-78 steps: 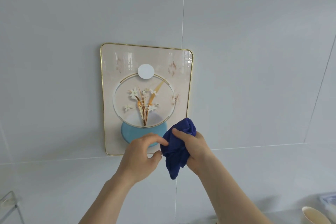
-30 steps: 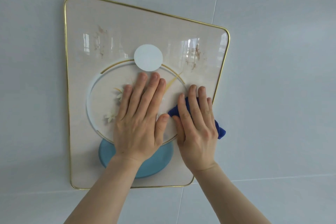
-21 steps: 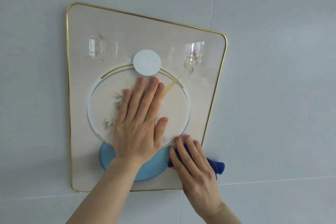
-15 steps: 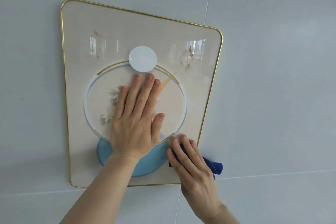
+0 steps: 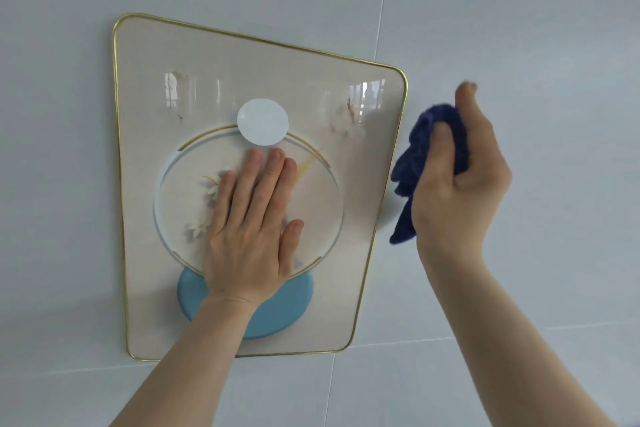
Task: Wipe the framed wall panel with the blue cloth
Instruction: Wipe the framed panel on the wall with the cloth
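Observation:
The framed wall panel [image 5: 360, 204] hangs on a pale tiled wall, gold-rimmed, cream, with a flower picture in a ring, a white disc and a blue disc. Brownish smudges show near its upper left and upper right. My left hand [image 5: 251, 229] lies flat on the ring, fingers together, pressing the panel. My right hand [image 5: 460, 180] is off the panel, to the right of its edge, fingers curled around the bunched blue cloth [image 5: 414, 170]. A tail of the cloth hangs down below the hand, clear of the frame.
Pale grey wall tiles [image 5: 554, 28] surround the panel, with thin grout lines running up from its top right and across below its bottom edge. Nothing else is in view.
My right hand lifted the cloth off the panel's lower right corner and moved up and right, away from the frame. The left hand stayed flat on the ring.

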A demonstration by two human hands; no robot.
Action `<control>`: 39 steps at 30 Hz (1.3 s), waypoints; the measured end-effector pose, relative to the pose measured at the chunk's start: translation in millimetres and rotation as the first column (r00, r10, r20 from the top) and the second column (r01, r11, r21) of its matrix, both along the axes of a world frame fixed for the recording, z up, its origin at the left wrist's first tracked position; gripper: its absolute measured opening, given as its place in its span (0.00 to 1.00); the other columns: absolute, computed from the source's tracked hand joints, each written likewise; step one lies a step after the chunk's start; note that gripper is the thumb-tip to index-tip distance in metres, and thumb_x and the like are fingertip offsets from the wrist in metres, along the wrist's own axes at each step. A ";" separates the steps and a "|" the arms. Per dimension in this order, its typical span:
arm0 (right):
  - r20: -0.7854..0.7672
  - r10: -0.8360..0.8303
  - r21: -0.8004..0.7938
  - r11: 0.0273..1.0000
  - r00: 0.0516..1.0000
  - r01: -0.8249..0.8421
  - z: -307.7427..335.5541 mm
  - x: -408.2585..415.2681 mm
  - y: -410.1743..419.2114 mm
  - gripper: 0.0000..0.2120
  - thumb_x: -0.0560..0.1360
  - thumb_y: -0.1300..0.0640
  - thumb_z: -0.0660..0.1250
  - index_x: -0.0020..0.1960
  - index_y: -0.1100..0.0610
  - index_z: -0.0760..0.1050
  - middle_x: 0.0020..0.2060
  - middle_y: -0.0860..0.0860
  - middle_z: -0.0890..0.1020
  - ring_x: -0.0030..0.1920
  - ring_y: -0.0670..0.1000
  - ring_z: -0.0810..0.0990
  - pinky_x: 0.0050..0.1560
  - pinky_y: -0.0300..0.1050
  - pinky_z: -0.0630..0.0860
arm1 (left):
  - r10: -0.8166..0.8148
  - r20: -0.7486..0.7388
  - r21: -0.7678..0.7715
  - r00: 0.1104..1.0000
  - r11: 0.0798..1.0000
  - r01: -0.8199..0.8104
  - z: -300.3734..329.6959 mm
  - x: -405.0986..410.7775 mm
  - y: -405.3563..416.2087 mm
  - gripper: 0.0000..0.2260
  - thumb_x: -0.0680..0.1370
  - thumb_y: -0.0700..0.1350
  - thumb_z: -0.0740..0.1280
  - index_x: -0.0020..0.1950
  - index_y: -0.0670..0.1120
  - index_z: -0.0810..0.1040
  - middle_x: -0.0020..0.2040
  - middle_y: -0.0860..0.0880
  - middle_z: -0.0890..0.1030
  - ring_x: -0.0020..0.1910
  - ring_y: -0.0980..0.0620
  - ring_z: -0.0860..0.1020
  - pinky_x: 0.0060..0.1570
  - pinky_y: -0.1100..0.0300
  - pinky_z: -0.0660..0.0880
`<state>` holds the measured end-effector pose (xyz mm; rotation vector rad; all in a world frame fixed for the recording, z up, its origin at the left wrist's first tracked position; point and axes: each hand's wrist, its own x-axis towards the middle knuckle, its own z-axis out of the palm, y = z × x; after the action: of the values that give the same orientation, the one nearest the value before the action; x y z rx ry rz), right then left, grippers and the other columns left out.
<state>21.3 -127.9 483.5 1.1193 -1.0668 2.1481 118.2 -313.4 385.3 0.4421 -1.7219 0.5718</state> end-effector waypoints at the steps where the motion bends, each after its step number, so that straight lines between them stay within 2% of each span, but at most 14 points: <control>1: -0.057 0.013 -0.006 1.000 0.998 -0.014 11.9 4.0 -6.8 0.22 0.85 0.68 0.58 0.77 0.58 0.71 0.44 0.57 0.80 0.30 0.58 0.74 0.30 0.41 0.74 | 0.001 0.000 0.000 1.000 1.000 -0.001 -0.1 -0.1 0.0 0.29 0.86 0.55 0.45 0.85 0.46 0.53 0.87 0.50 0.54 0.86 0.46 0.52 0.84 0.46 0.47; 4: -0.246 -0.021 0.054 0.998 0.969 0.036 40.2 14.0 -34.7 0.25 0.85 0.70 0.56 0.81 0.60 0.65 0.47 0.63 0.79 0.40 0.56 0.79 0.37 0.47 0.76 | 0.008 -0.002 0.005 1.000 1.000 -0.008 0.3 0.1 1.0 0.29 0.85 0.55 0.46 0.85 0.46 0.54 0.86 0.49 0.55 0.86 0.46 0.52 0.84 0.46 0.48; 6: -0.313 -0.052 0.148 0.984 0.948 0.103 50.6 14.3 -53.3 0.25 0.85 0.65 0.58 0.82 0.60 0.62 0.56 0.64 0.81 0.51 0.59 0.83 0.49 0.56 0.80 | 0.009 -0.004 0.004 1.000 1.000 -0.009 0.5 0.4 1.8 0.29 0.85 0.55 0.47 0.85 0.46 0.54 0.86 0.49 0.55 0.86 0.46 0.52 0.84 0.46 0.48; 7: -0.337 -0.131 0.191 0.960 0.932 0.204 52.0 13.2 -61.3 0.26 0.85 0.61 0.59 0.82 0.60 0.62 0.63 0.63 0.81 0.60 0.62 0.83 0.58 0.61 0.81 | 0.010 -0.005 0.004 1.000 1.000 -0.010 0.5 0.7 2.2 0.29 0.85 0.54 0.47 0.85 0.46 0.54 0.86 0.49 0.55 0.86 0.47 0.52 0.84 0.46 0.48; 9: -0.430 -0.369 0.187 0.856 0.824 0.482 47.0 7.6 -73.5 0.26 0.86 0.55 0.60 0.81 0.62 0.63 0.76 0.61 0.74 0.77 0.63 0.73 0.75 0.63 0.71 | 0.009 -0.002 0.004 1.000 1.000 -0.009 0.4 1.1 2.8 0.29 0.85 0.54 0.48 0.85 0.46 0.54 0.86 0.49 0.56 0.86 0.47 0.53 0.84 0.47 0.48; 11: -0.522 -0.531 0.094 0.742 0.668 0.663 41.7 4.3 -80.9 0.24 0.86 0.53 0.60 0.79 0.63 0.68 0.79 0.62 0.70 0.82 0.63 0.65 0.81 0.61 0.63 | 0.018 -0.002 0.005 1.000 1.000 -0.018 0.8 1.3 3.4 0.29 0.85 0.54 0.48 0.85 0.46 0.54 0.86 0.49 0.57 0.86 0.47 0.53 0.84 0.47 0.48; 12: -0.545 -0.584 0.047 0.696 0.602 0.717 39.6 2.6 -84.3 0.24 0.87 0.52 0.61 0.78 0.62 0.70 0.79 0.63 0.70 0.82 0.63 0.64 0.82 0.61 0.62 | 0.023 -0.002 0.008 1.000 1.000 -0.023 0.9 1.2 3.8 0.29 0.85 0.54 0.47 0.85 0.46 0.54 0.86 0.48 0.58 0.86 0.47 0.54 0.84 0.47 0.49; 14: -0.562 -0.628 -0.010 0.656 0.538 0.755 36.9 -2.0 -89.5 0.22 0.87 0.52 0.61 0.77 0.62 0.72 0.78 0.63 0.71 0.81 0.64 0.66 0.80 0.62 0.65 | 0.022 -0.005 0.011 1.000 1.000 -0.022 1.0 1.3 4.7 0.28 0.85 0.54 0.47 0.85 0.46 0.55 0.86 0.48 0.59 0.86 0.47 0.54 0.84 0.47 0.49; 18: -0.590 -0.641 -0.069 0.646 0.491 0.760 33.2 -9.7 -90.7 0.21 0.88 0.54 0.59 0.75 0.64 0.74 0.77 0.63 0.74 0.80 0.64 0.68 0.76 0.62 0.71 | 0.016 -0.001 0.011 1.000 1.000 -0.016 1.8 2.2 5.8 0.28 0.86 0.54 0.47 0.85 0.46 0.55 0.86 0.48 0.59 0.86 0.47 0.54 0.84 0.47 0.49; 21: -0.633 -0.620 -0.079 0.647 0.463 0.758 22.4 -12.8 -87.6 0.19 0.88 0.56 0.61 0.74 0.65 0.74 0.76 0.63 0.75 0.79 0.65 0.69 0.77 0.62 0.70 | 0.020 0.001 0.012 1.000 1.000 -0.020 2.3 2.3 7.1 0.28 0.86 0.53 0.48 0.85 0.46 0.55 0.86 0.48 0.58 0.86 0.47 0.54 0.84 0.46 0.49; 25: -0.701 -0.542 -0.031 0.673 0.464 0.739 -8.5 -18.8 -78.4 0.19 0.87 0.57 0.61 0.74 0.66 0.74 0.75 0.64 0.75 0.80 0.65 0.68 0.81 0.61 0.65 | 0.013 -0.002 0.018 1.000 1.000 -0.013 1.6 3.0 6.8 0.28 0.85 0.53 0.49 0.85 0.46 0.55 0.86 0.49 0.58 0.86 0.47 0.54 0.84 0.46 0.49; 30: -0.748 -0.484 0.016 0.672 0.455 0.740 -53.1 -29.1 -65.5 0.19 0.87 0.58 0.64 0.74 0.66 0.74 0.76 0.63 0.74 0.80 0.64 0.68 0.79 0.64 0.68 | 0.013 0.011 0.028 1.000 1.000 -0.014 1.7 3.5 7.5 0.28 0.86 0.53 0.50 0.85 0.46 0.54 0.86 0.49 0.56 0.86 0.47 0.53 0.84 0.46 0.48; 35: -0.759 -0.472 0.035 0.658 0.448 0.752 -74.6 -34.7 -61.7 0.24 0.81 0.66 0.71 0.75 0.65 0.73 0.77 0.62 0.73 0.81 0.63 0.65 0.80 0.64 0.67 | 0.008 0.024 0.038 1.000 0.999 -0.009 1.3 4.4 7.2 0.28 0.86 0.53 0.50 0.85 0.46 0.54 0.87 0.50 0.54 0.86 0.47 0.51 0.84 0.47 0.46; 39: -0.777 -0.435 0.066 0.663 0.455 0.746 -79.2 -36.0 -56.8 0.22 0.82 0.69 0.67 0.76 0.66 0.72 0.77 0.63 0.72 0.82 0.64 0.65 0.80 0.65 0.67 | -0.003 0.030 0.041 1.000 0.999 0.002 1.4 4.5 7.3 0.28 0.86 0.53 0.48 0.85 0.46 0.53 0.87 0.49 0.54 0.86 0.47 0.51 0.85 0.47 0.46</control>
<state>-14.6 -184.7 404.3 1.3033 -1.2714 0.7771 122.7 -306.2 386.7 0.4623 -1.7655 0.5444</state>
